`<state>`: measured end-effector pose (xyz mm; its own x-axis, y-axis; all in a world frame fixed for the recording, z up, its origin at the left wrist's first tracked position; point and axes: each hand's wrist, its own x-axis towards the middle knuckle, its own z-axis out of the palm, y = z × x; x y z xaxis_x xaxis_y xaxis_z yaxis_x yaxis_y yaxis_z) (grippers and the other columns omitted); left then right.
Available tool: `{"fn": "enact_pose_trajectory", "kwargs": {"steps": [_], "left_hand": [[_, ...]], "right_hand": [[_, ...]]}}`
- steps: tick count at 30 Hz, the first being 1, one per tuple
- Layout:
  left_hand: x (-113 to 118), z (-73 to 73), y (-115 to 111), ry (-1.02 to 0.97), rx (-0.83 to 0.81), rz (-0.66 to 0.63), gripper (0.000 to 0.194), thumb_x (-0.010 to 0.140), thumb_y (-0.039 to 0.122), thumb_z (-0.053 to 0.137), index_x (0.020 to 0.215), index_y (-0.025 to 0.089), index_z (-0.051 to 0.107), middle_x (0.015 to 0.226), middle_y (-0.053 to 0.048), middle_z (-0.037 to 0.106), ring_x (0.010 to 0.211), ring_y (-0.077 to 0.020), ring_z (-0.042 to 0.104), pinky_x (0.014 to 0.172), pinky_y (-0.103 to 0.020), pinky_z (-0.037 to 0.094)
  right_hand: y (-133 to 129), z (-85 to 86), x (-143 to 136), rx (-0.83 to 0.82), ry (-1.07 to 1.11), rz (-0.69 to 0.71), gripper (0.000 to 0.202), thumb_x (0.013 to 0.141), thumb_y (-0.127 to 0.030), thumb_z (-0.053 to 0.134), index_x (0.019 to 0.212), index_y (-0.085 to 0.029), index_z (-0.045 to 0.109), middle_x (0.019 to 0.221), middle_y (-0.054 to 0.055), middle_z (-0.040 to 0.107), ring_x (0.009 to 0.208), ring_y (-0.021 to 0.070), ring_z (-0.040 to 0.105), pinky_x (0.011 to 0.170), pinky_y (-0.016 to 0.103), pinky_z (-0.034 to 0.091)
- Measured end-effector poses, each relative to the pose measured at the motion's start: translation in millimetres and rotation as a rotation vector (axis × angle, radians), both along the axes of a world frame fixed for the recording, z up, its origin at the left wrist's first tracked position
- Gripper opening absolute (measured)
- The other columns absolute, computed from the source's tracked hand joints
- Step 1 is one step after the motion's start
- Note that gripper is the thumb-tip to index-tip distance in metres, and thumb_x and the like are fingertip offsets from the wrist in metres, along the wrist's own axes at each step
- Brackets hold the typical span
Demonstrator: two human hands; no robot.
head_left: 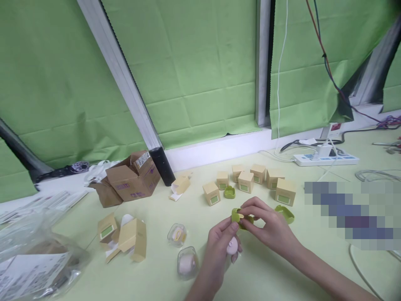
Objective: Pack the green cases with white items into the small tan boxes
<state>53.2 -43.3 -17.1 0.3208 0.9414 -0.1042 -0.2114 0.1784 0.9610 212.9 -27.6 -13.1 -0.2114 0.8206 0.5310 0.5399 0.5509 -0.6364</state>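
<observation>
My left hand (217, 238) is closed, with thumb and fingertips pinching a green flower-shaped piece (235, 215). A pale pink round object (232, 246) also sits within its curled fingers. From the other side my right hand (271, 221) is closed on the same green piece, where a small yellowish part shows near its fingertips. A green shallow dish (285, 214) lies just beyond the right wrist, and a smaller green dish (229, 192) stands farther back. To the left of my hands are two clear containers, one with a yellow loop (178, 235), one with a pale pink piece (187, 262).
Several small tan boxes (246, 182) stand at the back. Opened tan packaging (133, 238) lies on the left, near a clear plastic bag (40, 267). Behind are a brown carton (133, 177), a black cylinder (162, 166) and a white power strip (326, 159). Cables lie on the right.
</observation>
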Motion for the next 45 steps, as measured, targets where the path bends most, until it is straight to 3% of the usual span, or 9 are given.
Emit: {"fn": "enact_pose_trajectory", "kwargs": {"steps": [3,6,12,16,20,26,34,38,45], "left_hand": [[1,-0.6,0,-0.006,-0.001,0.021,0.042,0.079,0.044,0.056,0.104,0.010,0.060,0.046,0.005,0.047,0.040,-0.0053,0.033,0.037,-0.018,0.024],[1,0.2,-1,-0.021,0.008,0.022,0.040,0.080,0.043,0.055,0.103,0.010,0.060,0.047,0.004,0.048,0.039,-0.0049,0.033,0.037,-0.018,0.023],[-1,5.5,-2,-0.012,0.025,0.061,0.040,0.080,0.044,0.055,0.101,0.010,0.061,0.047,0.004,0.046,0.041,-0.0050,0.033,0.038,-0.018,0.025],[-1,6.0,-2,0.005,0.035,0.021,0.043,0.078,0.043,0.059,0.107,0.011,0.059,0.049,0.004,0.046,0.043,-0.0056,0.035,0.038,-0.017,0.025],[1,3.1,-2,-0.006,0.033,0.065,0.039,0.081,0.041,0.056,0.105,0.011,0.060,0.048,0.004,0.046,0.043,-0.0055,0.034,0.039,-0.018,0.026],[3,1.9,-3,0.012,0.018,0.044,0.038,0.081,0.040,0.055,0.105,0.011,0.060,0.047,0.004,0.046,0.041,-0.0052,0.033,0.038,-0.018,0.025],[2,1.2,0,0.065,0.023,0.109,0.037,0.080,0.042,0.057,0.099,0.011,0.061,0.048,0.004,0.047,0.042,-0.0056,0.034,0.039,-0.018,0.027],[3,1.1,0,0.082,0.024,0.115,0.037,0.079,0.043,0.057,0.095,0.010,0.062,0.047,0.004,0.047,0.040,-0.0052,0.034,0.038,-0.018,0.027],[2,-2.6,1,0.099,0.004,0.088,0.037,0.079,0.045,0.056,0.092,0.010,0.061,0.047,0.004,0.047,0.039,-0.0048,0.034,0.038,-0.018,0.027]], "right_hand": [[0,1.5,2,0.022,-0.068,-0.036,0.014,0.083,-0.029,0.055,0.073,-0.024,0.063,0.102,0.005,0.058,0.057,0.0130,0.059,0.049,0.028,0.048],[-1,4.2,1,-0.064,-0.024,0.018,0.019,0.082,-0.027,0.054,0.064,-0.022,0.058,0.104,0.004,0.057,0.060,0.0133,0.061,0.055,0.030,0.050],[1,5.6,0,-0.176,0.115,0.163,0.017,0.085,-0.028,0.051,0.070,-0.022,0.059,0.100,0.004,0.059,0.076,0.0167,0.062,0.065,0.031,0.054],[2,4.8,3,-0.139,0.053,0.152,0.017,0.085,-0.032,0.053,0.075,-0.024,0.065,0.102,0.004,0.060,0.081,0.0192,0.063,0.068,0.033,0.053],[-1,6.4,3,-0.079,-0.003,0.121,0.016,0.085,-0.034,0.053,0.085,-0.026,0.067,0.104,0.005,0.059,0.081,0.0201,0.063,0.067,0.034,0.052],[-5,13.1,3,-0.074,0.074,0.068,0.015,0.084,-0.034,0.055,0.085,-0.024,0.066,0.101,0.007,0.055,0.089,0.0211,0.060,0.075,0.034,0.053],[1,11.0,9,0.106,-0.224,0.044,0.014,0.086,-0.027,0.052,0.083,-0.023,0.065,0.092,0.006,0.063,0.068,0.0168,0.063,0.053,0.027,0.050],[0,6.5,7,0.184,-0.219,-0.005,0.016,0.087,-0.028,0.051,0.083,-0.022,0.065,0.101,0.007,0.061,0.066,0.0144,0.062,0.048,0.024,0.046],[1,5.4,6,0.197,-0.213,0.018,0.014,0.087,-0.025,0.051,0.082,-0.021,0.064,0.090,0.004,0.060,0.057,0.0095,0.058,0.044,0.020,0.042]]}}
